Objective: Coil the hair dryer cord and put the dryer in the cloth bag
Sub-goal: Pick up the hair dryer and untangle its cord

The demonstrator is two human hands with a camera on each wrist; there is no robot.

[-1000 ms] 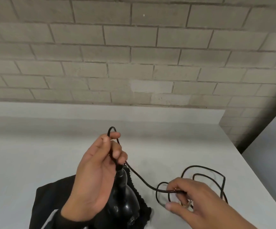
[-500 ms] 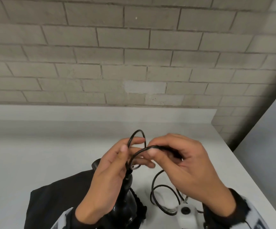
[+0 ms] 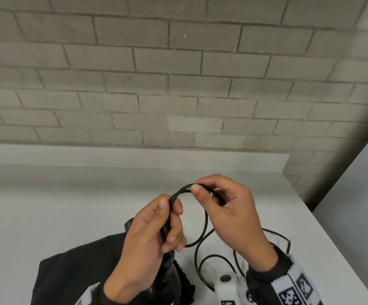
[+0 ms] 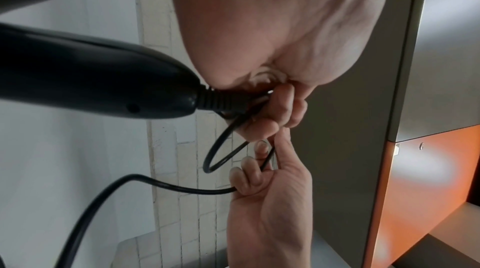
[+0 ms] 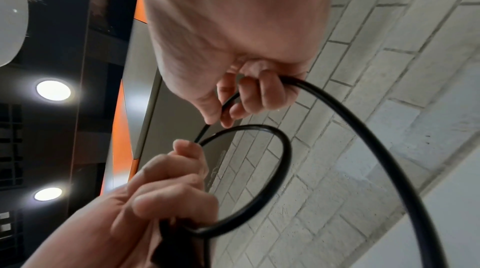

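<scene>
The black hair dryer stands over the black cloth bag at the table's near edge; its handle fills the left wrist view. My left hand grips the black cord close to the handle's end, holding a loop of it. My right hand pinches the top of that loop between thumb and fingers, just right of the left hand. The cord shows as a round loop between both hands. More cord trails in loose curves on the table under my right wrist.
A white table runs to a grey brick wall behind. The table's right edge drops off beside my right arm. A white wrist mount sits below my right hand.
My right hand lifted off the table with the cord, came up to the left hand and laid a loop there. The loop has grown wider since half a second ago.
</scene>
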